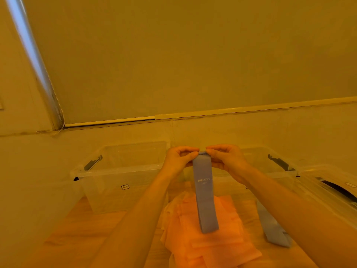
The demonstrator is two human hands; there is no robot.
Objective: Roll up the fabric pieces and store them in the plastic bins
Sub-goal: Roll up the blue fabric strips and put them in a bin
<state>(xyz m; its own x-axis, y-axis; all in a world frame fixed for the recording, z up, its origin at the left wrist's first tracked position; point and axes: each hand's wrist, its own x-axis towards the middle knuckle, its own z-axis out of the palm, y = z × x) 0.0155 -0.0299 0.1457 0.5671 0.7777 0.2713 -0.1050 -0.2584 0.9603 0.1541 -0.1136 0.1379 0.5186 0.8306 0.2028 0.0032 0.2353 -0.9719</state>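
Blue fabric band [205, 192], top end pinched by left hand [178, 159] and right hand [227, 160]: judged best rolled tight, edges aligned, above the clear bins [116, 171].

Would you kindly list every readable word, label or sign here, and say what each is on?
"Light", faint, under a row of five dots: on the blue band that both hands hold up.
Small framed sticker on the left clear bin: too small to read.
Label on the lid at far right: too blurred to read.
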